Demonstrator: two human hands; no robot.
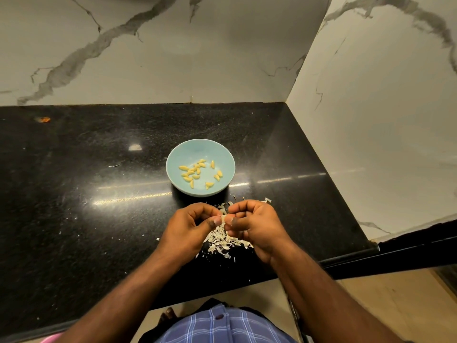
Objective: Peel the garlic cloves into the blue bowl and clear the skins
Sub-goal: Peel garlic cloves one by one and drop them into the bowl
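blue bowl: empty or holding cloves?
Holding cloves: the upright blue bowl has about a dozen peeled garlic cloves scattered inside.

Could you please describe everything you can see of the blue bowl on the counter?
The round, shallow pale-blue bowl, smooth and glossy like glazed ceramic, sits upright on the speckled black stone counter, just beyond the person's two hands and apart from them. Its rim looks intact. Inside lie a scatter of small yellowish peeled garlic cloves, loosely grouped toward the near and left side, with the far part bare. The pile of papery white garlic skins lies on the counter nearer the person, seemingly not touching it.
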